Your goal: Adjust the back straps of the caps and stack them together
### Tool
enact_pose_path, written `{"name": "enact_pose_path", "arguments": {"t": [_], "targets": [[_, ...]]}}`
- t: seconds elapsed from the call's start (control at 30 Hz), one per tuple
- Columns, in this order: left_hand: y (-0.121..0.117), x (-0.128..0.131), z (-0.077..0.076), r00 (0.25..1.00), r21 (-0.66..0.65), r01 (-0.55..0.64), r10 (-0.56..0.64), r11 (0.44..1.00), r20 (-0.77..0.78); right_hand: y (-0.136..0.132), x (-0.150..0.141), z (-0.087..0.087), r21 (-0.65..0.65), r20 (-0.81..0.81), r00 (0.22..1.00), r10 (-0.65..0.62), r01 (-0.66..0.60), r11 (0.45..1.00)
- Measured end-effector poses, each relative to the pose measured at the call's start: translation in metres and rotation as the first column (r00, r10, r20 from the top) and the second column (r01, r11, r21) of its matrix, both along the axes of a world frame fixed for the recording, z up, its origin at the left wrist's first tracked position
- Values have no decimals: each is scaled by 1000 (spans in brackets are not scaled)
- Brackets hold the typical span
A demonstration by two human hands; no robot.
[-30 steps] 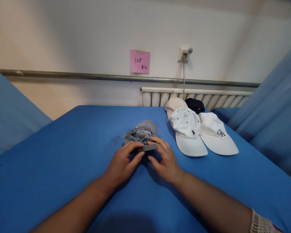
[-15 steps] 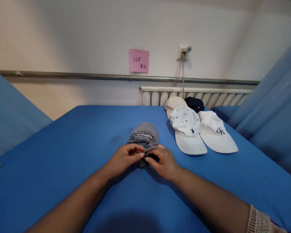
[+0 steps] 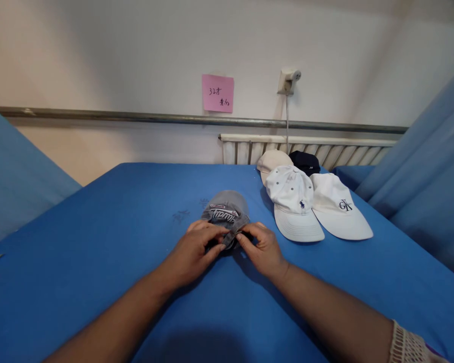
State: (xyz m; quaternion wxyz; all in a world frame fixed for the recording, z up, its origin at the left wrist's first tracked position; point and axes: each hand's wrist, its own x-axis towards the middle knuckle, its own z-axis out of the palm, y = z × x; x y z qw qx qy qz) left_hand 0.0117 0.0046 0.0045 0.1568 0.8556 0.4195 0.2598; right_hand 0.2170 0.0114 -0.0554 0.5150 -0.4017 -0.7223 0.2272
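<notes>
A grey cap [image 3: 226, 207] with lettering on its front lies on the blue table [image 3: 98, 242], near the middle. My left hand [image 3: 194, 249] and my right hand [image 3: 263, 247] meet at the cap's near edge. Both pinch the grey strap at its back, fingertips almost touching. The strap itself is mostly hidden under my fingers.
To the right lie a white cap with a small dark logo [image 3: 295, 201] and a white cap with dark letters [image 3: 338, 209]. Behind them sit a beige cap [image 3: 270, 160] and a dark cap [image 3: 305, 161]. A radiator [image 3: 325, 151] and pink note [image 3: 218, 93] are on the wall.
The grey strap, held out flat between my hands a second ago, is now tucked in at the cap's edge. Both hands have drawn closer together and the cap has shifted slightly.
</notes>
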Motion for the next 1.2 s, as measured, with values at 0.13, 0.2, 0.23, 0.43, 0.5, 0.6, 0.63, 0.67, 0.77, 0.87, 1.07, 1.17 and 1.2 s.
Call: {"name": "enact_pose_path", "arguments": {"t": [0.13,0.2,0.23,0.43,0.5,0.6,0.63,0.67,0.77,0.87,1.07,1.17,1.2], "targets": [[-2,4,1,997,-48,-21,24,999,69,-3,-1,6,83,105,994,41,-50,995],[-2,3,2,993,-81,-31,40,996,115,-5,-2,9,107,166,984,62,-81,991],[-3,3,2,990,-95,-35,47,995,132,-5,-2,10,118,191,979,65,-88,989],[-4,5,1,987,-112,-35,52,993,149,-8,-2,11,191,331,944,9,-76,979],[-5,7,2,985,-106,-28,45,994,165,-8,-2,10,194,355,935,16,-90,977],[-5,9,2,970,-104,-22,46,994,238,-10,-2,11,179,332,942,52,-117,977],[-5,10,1,962,-111,-24,54,994,268,-11,-2,12,166,311,947,79,-136,977],[-5,9,1,953,-123,-26,62,992,296,-12,-2,13,148,286,952,111,-159,976],[-4,8,0,930,-170,-11,73,985,361,-13,-1,15,94,182,968,176,-195,976],[-3,6,1,924,-208,38,44,977,379,-11,-2,13,23,57,982,181,-182,983],[-3,5,-1,902,-253,57,59,966,427,-6,-3,6,-81,-79,977,197,-203,976],[-3,5,-1,875,-274,57,84,960,477,-4,-4,5,-71,-28,979,202,-203,977],[-3,6,-1,867,-285,61,90,957,490,-4,-4,4,-73,-16,978,206,-206,976]]}}
